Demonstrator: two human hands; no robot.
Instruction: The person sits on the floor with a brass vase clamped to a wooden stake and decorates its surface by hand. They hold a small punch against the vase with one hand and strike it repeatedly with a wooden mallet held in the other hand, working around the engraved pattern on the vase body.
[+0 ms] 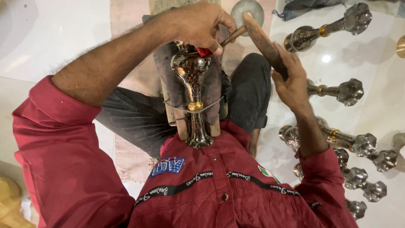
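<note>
Single head-worn view, looking steeply down over the chest onto lap and floor (55, 38). Very close in, hands filling the upper frame. No second view to overlap.

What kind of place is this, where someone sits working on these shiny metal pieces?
Probably a small metalcraft workshop, worked on the floor. The left hand holds a chisel-like tool on an ornate metal vase, the right hand grips a wooden mallet, and similar finished pieces lie alongside.
</note>
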